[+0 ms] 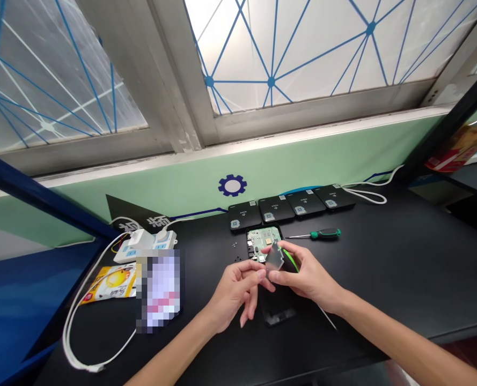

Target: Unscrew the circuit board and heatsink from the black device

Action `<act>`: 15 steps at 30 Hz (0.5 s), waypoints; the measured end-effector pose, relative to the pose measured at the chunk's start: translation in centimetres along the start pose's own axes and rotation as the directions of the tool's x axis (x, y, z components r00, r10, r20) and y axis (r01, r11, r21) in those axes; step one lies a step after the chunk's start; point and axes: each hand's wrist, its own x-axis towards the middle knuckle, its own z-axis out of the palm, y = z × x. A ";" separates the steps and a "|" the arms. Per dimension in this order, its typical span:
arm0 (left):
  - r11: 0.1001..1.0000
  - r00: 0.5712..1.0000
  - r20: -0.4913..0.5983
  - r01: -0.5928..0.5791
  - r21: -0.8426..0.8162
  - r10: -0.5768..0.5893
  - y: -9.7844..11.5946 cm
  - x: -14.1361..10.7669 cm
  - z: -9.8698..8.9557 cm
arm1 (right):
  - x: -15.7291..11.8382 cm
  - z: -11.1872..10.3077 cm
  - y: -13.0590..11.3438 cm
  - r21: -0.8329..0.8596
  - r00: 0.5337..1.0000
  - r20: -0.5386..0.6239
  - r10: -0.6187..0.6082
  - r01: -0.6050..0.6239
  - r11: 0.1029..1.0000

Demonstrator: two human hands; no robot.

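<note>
In front of me, my right hand point(308, 271) holds a small grey metal plate point(274, 258) between thumb and fingers. A black and green screwdriver point(290, 261) is tucked in the same hand, its thin shaft poking out below the palm. My left hand point(238, 289) pinches at the plate's lower left corner with thumb and forefinger; its other fingers hang loosely curled. Just behind the hands lies an open black case with a green circuit board point(262, 241), partly covered by my fingers. A dark cover point(280, 316) rests on the table under my hands.
Several closed black boxes point(244, 215) line the wall. A second green-handled screwdriver point(324, 234) lies right of the board, small screws point(234, 245) left of it. Further left are a white power strip point(145, 246), a yellow snack packet point(111, 283), a blurred object point(161, 292) and a white cable point(67, 332).
</note>
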 end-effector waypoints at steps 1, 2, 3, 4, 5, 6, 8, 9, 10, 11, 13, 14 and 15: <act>1.000 1.000 0.026 -0.002 -0.003 0.002 0.1 -0.1 -0.1 | 0.0 0.0 -0.1 -0.016 0.999 -0.018 -0.029 0.029 0.999; 1.000 0.998 0.061 0.003 -0.014 -0.002 0.1 -0.1 -0.2 | 0.1 0.0 -0.2 -0.033 0.998 -0.027 -0.050 0.049 0.998; 1.000 0.995 0.103 0.011 -0.027 -0.008 0.1 -0.2 -0.4 | 0.1 0.0 -0.3 -0.050 0.998 -0.025 -0.059 0.058 0.997; 0.999 0.990 0.142 0.018 -0.041 -0.012 0.0 -0.2 -0.5 | 0.1 0.0 -0.4 -0.068 0.998 -0.018 -0.056 0.055 0.996; 0.998 0.985 0.173 0.020 -0.052 -0.011 -0.1 -0.2 -0.7 | 0.1 -0.1 -0.5 -0.086 0.999 -0.014 -0.046 0.044 0.995; 0.998 0.981 0.193 0.017 -0.062 -0.004 -0.2 -0.3 -0.8 | 0.1 -0.1 -0.6 -0.102 0.999 -0.013 -0.033 0.032 0.994; 0.996 0.976 0.216 0.011 -0.087 0.008 -0.3 -0.3 -1.1 | 0.0 -0.4 -0.5 -0.135 1.000 -0.018 -0.022 0.020 0.991; 0.995 0.973 0.233 0.016 -0.102 0.008 -0.4 -0.2 -1.1 | -0.1 -0.5 -0.5 -0.158 0.999 -0.027 -0.038 0.033 0.987; 0.993 0.967 0.255 0.027 -0.116 0.003 -0.4 -0.2 -1.2 | -0.2 -0.6 -0.4 -0.193 0.997 -0.035 -0.065 0.057 0.980; 0.991 0.957 0.289 0.042 -0.124 -0.005 -0.4 -0.2 -1.3 | -0.2 -0.7 -0.3 -0.237 0.994 -0.040 -0.103 0.090 0.967; 0.990 0.934 0.358 0.059 -0.129 -0.009 -0.3 -0.1 -1.4 | -0.4 -0.9 -0.3 -0.374 0.986 -0.040 -0.161 0.135 0.918; 0.990 0.924 0.383 0.061 -0.125 -0.008 -0.3 0.0 -1.5 | -0.5 -0.9 -0.3 -0.438 0.984 -0.032 -0.173 0.142 0.888; 0.991 0.917 0.398 0.064 -0.121 -0.010 -0.3 0.0 -1.6 | -0.6 -0.8 -0.3 -0.491 0.985 -0.020 -0.173 0.141 0.860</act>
